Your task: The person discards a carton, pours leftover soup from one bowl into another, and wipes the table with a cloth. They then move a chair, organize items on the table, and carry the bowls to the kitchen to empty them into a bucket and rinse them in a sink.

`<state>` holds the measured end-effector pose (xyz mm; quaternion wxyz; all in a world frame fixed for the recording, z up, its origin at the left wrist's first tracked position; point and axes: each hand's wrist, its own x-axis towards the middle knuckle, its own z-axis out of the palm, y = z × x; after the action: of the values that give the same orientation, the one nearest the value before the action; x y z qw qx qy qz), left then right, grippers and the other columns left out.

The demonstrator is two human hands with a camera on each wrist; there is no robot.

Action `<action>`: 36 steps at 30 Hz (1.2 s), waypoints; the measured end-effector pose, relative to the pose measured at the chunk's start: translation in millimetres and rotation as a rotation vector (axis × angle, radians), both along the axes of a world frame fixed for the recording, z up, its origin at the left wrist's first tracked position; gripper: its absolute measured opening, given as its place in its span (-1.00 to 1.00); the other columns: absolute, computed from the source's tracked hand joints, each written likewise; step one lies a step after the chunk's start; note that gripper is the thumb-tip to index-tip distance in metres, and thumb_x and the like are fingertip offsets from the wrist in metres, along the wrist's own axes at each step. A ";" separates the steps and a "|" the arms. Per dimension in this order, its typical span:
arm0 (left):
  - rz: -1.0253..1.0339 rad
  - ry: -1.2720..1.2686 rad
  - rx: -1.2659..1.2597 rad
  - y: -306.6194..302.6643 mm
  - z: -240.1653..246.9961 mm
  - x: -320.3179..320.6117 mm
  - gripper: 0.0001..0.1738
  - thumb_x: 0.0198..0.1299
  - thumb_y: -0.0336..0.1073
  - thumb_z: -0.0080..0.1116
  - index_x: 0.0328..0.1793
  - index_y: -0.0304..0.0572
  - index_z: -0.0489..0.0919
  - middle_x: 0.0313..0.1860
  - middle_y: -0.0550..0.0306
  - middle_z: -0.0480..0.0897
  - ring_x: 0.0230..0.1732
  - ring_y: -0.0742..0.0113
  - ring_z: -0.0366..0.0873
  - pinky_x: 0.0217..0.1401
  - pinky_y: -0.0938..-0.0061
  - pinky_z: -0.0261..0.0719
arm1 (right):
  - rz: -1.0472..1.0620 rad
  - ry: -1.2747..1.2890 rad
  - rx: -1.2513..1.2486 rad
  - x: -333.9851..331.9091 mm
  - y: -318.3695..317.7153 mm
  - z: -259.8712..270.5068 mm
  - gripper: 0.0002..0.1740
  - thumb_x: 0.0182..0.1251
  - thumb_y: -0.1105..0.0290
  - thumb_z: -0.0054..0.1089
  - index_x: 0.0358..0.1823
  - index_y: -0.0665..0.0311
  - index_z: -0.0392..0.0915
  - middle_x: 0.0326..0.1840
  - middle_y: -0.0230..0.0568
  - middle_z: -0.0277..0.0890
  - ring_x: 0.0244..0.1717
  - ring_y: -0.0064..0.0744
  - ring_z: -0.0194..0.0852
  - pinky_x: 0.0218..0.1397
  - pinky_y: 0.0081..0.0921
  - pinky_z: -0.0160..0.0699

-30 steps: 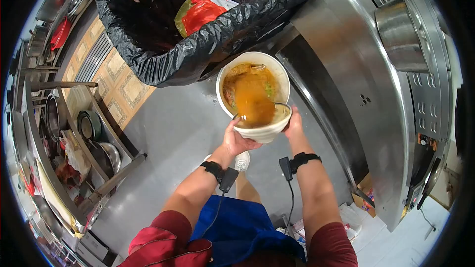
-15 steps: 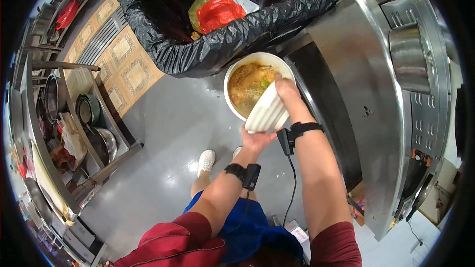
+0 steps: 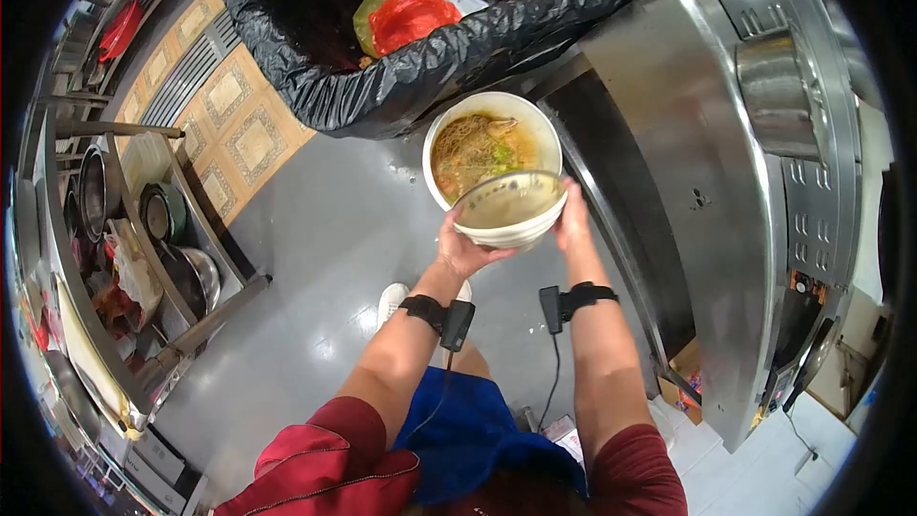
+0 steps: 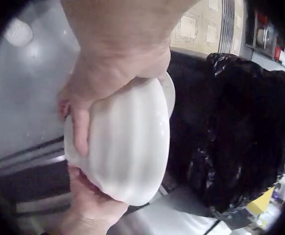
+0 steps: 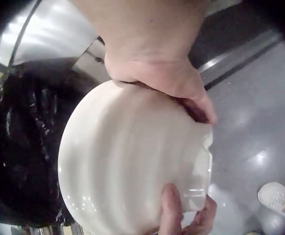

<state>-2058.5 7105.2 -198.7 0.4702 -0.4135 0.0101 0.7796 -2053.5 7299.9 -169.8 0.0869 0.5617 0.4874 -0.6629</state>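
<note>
Both hands hold a white ribbed bowl [image 3: 511, 229], tipped so its inside shows, with dark marks under the rim and a pale, wet-looking interior. My left hand [image 3: 464, 250] grips its left side and underside; my right hand [image 3: 573, 215] grips the right rim. In the left wrist view, a left finger [image 4: 81, 132] lies along the ribbed outside. The right wrist view shows left fingertips [image 5: 172, 203] near the bowl's foot. Just beyond and below stands a white bucket [image 3: 549, 139] with brownish broth, noodles and green bits [image 3: 478, 158]; the bowl overlaps its near rim in the head view.
A large bin lined with a black bag [image 3: 382, 91] stands beyond the bucket, with a red plastic bag [image 3: 413, 19] inside. A steel counter [image 3: 669, 105] runs along the right. At left, a shelf [image 3: 181, 220] holds pans and bowls. Grey floor [image 3: 306, 248] lies between.
Brown broth streamed from the bowl into the bucket one second ago. Half a second ago the bowl was tipped steeply, underside showing; now it is turned back with its inside visible.
</note>
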 end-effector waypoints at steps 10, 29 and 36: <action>-0.202 0.329 -0.077 -51.1 81.8 0.5 -0.30 0.06 -0.05 -0.02 0.34 -0.17 0.22 0.30 -0.10 0.32 0.26 -0.14 0.30 0.26 -0.19 0.19 | -0.077 0.410 -0.333 87.5 -24.6 54.7 -0.41 0.34 -0.08 -0.25 0.27 0.09 0.24 0.28 -0.28 0.28 0.25 -0.30 0.22 0.22 -0.21 0.22; 0.774 0.922 -0.178 -364.6 333.5 -105.4 -0.32 -0.03 -0.14 0.18 0.22 -0.34 0.36 0.13 -0.11 0.50 0.11 0.09 0.48 0.27 0.23 0.34 | 1.007 0.588 -0.648 -136.0 -214.4 303.5 -0.35 0.26 0.08 0.08 0.30 0.21 0.19 0.05 0.20 0.41 0.01 0.06 0.46 -0.06 -0.20 0.54; 0.756 0.933 -0.250 -465.5 356.3 -201.6 -0.33 -0.03 -0.14 0.20 0.19 -0.40 0.36 0.08 -0.13 0.52 0.05 0.11 0.53 0.24 0.27 0.40 | 1.169 0.573 -0.554 -272.7 -385.7 344.8 -0.49 0.28 0.16 0.05 0.13 0.39 0.33 -0.09 -0.02 0.52 -0.18 -0.21 0.58 -0.26 -0.39 0.64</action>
<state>-2260.1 6639.7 157.6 0.0552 -0.0554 0.1589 0.9842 -2326.2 6914.2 175.0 0.4366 -0.0312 0.5263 -0.7290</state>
